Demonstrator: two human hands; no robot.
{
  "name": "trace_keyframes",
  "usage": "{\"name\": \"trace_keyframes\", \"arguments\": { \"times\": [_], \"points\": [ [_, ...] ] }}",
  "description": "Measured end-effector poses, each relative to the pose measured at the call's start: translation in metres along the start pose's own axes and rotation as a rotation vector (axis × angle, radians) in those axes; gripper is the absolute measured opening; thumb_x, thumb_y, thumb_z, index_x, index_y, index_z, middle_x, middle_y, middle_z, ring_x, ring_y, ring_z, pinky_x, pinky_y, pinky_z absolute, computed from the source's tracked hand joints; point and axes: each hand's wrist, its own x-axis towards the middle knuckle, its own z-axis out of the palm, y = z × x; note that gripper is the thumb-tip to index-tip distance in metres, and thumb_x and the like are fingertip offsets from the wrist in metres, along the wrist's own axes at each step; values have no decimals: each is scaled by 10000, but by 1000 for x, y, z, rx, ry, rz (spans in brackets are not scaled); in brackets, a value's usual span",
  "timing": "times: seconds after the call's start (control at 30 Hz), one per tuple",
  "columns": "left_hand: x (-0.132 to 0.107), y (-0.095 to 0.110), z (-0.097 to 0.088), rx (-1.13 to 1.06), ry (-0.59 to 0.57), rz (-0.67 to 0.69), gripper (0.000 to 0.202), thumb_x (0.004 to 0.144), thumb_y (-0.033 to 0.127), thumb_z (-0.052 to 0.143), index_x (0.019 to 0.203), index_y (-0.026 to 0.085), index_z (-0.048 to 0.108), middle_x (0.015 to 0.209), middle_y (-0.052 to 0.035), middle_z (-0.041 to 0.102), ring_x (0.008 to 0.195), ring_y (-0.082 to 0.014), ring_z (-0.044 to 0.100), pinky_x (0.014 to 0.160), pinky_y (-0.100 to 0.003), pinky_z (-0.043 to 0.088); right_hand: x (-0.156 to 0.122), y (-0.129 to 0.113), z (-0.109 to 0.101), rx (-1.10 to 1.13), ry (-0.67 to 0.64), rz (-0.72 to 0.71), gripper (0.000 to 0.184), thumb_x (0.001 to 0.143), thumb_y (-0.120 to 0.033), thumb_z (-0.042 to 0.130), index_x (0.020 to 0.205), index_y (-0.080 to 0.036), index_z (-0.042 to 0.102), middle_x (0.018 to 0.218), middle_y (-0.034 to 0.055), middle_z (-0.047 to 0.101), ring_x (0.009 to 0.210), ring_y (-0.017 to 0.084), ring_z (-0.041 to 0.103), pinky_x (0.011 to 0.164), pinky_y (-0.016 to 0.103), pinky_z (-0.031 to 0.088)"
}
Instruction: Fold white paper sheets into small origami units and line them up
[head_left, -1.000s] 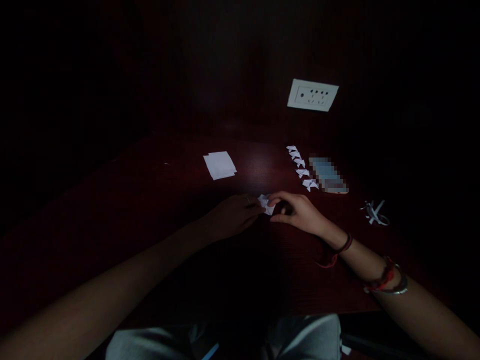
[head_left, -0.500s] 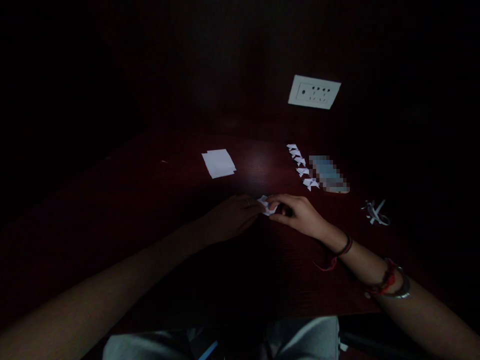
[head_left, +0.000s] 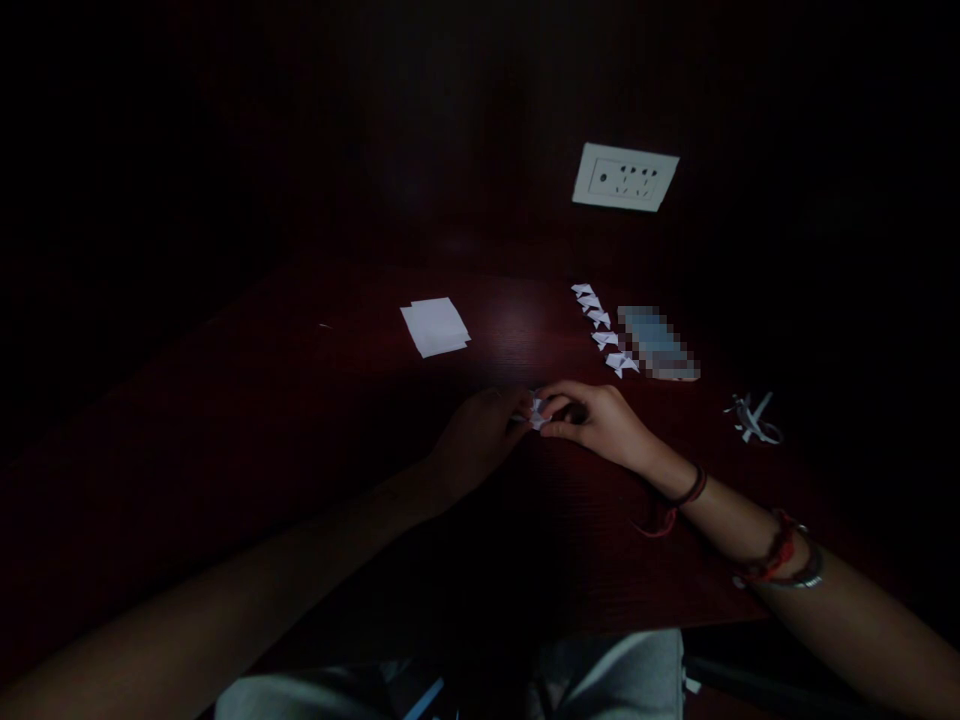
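My left hand point(head_left: 480, 432) and my right hand point(head_left: 596, 422) meet at the middle of a dark red table point(head_left: 225, 430). Both pinch one small folded white paper piece point(head_left: 536, 410) between their fingertips, low over the tabletop. Most of the piece is hidden by the fingers. A row of several finished folded paper shapes point(head_left: 604, 330) lies just beyond my right hand. A small stack of white paper squares point(head_left: 435, 326) lies farther back to the left.
A phone point(head_left: 658, 344) lies beside the row of folded shapes. White paper scraps point(head_left: 754, 420) sit at the right. A white wall socket point(head_left: 625, 177) is on the dark panel behind the table. The room is very dim.
The hands have closed in tighter on the paper piece, so less of it shows. The left hand has shifted slightly right.
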Motion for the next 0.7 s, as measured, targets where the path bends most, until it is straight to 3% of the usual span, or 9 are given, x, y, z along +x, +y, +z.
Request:
{"name": "trace_keyframes", "arguments": {
  "times": [0.17, 0.3, 0.53, 0.7],
  "points": [
    [0, -1, -4, 269, -68, 148, 131, 840, 200, 431, 930, 169, 522, 809, -34, 595, 707, -139, 553, 636, -262, 428, 0, 0, -2, -5, -25, -21, 355, 685, -256, 617, 1020, -187, 522, 810, 1, 649, 700, 108, 604, 659, 245, 480],
    [0, -4, -11, 430, -121, 314, 171, 825, 178, 459, 984, 196, 518, 842, -29, 610, 745, -152, 556, 648, -264, 411, 0, -2, -2, -6, -24, -27, 386, 689, -248, 615, 1053, -188, 504, 829, 10, 649, 710, 110, 605, 660, 244, 483],
    [0, -13, -22, 495, -143, 556, 212, 852, 162, 386, 1030, 184, 499, 957, -41, 617, 876, -170, 555, 711, -294, 411, 0, 1, -1, 7, -10, -61, 506, 676, -238, 630, 1136, -176, 428, 905, 29, 643, 780, 125, 609, 666, 233, 493],
    [-4, -19, -29, 456, -239, 615, 272, 851, 134, 362, 1098, 193, 460, 1090, -46, 564, 957, -166, 534, 783, -296, 410, 0, -1, -3, -82, -74, -99, 461, 728, -219, 586, 1156, -173, 421, 909, 24, 651, 797, 125, 613, 731, 236, 477]
  ]
}}
